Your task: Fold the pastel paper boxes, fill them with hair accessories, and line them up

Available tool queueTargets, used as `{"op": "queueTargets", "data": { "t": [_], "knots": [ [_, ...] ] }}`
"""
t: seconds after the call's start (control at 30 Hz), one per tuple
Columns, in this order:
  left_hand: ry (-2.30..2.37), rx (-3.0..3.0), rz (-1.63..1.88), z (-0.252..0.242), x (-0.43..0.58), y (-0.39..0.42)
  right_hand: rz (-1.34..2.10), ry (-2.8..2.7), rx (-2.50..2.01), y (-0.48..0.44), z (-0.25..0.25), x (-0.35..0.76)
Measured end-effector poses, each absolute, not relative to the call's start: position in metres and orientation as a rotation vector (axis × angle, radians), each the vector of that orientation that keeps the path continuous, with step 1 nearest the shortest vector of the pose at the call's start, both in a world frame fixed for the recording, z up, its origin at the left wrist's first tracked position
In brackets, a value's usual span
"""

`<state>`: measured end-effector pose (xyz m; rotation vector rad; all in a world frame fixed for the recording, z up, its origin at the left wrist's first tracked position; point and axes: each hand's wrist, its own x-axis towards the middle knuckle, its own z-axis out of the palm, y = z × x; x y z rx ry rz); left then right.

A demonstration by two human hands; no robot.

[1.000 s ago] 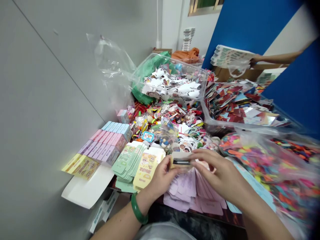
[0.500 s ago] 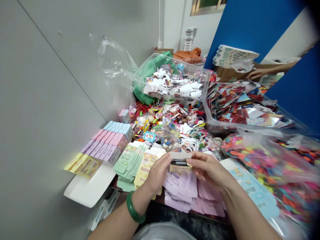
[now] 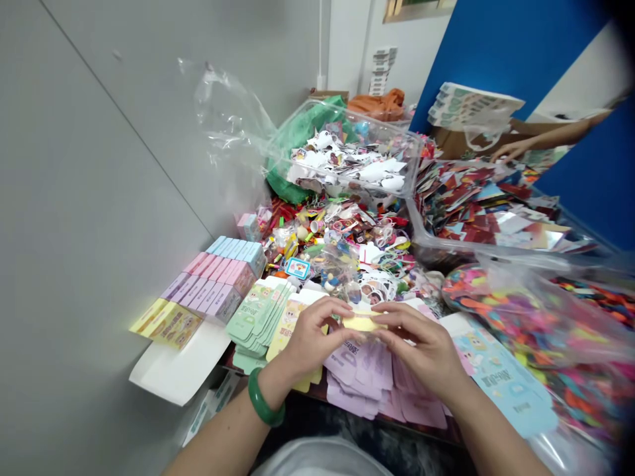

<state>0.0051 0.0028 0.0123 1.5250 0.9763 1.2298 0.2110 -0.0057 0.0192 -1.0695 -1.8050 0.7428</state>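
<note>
Both my hands meet over the middle of the table. My left hand (image 3: 312, 337), with a green bangle (image 3: 264, 398) on its wrist, and my right hand (image 3: 421, 347) pinch a small pale yellow cardboard box (image 3: 364, 322) between their fingers. Its ends are partly hidden by my fingers. Under my hands lies a fan of flat lilac box blanks (image 3: 360, 383). Mint green blanks (image 3: 258, 317) and a yellow blank (image 3: 285, 347) lie beside my left hand. A blue blank (image 3: 506, 383) lies right of my right hand.
Rows of folded pink, blue, lilac and yellow boxes (image 3: 213, 284) stand at the left by a grey wall. Clear tubs of stickers (image 3: 347, 158) and red printed cards (image 3: 491, 211) sit behind a heap of trinkets. A co-worker's hand (image 3: 510, 151) reaches in at the back right.
The dark opening in the small box is no longer visible, and a yellow face shows. My fingers have closed over it. The co-worker's hand has moved down and left.
</note>
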Motion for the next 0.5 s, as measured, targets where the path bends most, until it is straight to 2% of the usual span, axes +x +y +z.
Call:
{"op": "queueTargets", "data": {
  "t": [0.37,0.5],
  "knots": [
    [1.102,1.515,1.172,0.024,0.008,0.008,0.825,-1.844,-1.067,0.008,0.035,0.205],
    [1.053,1.674,1.213,0.018,0.006,0.004,0.614,-1.909,-1.075,0.003,0.028,0.207]
  ]
}}
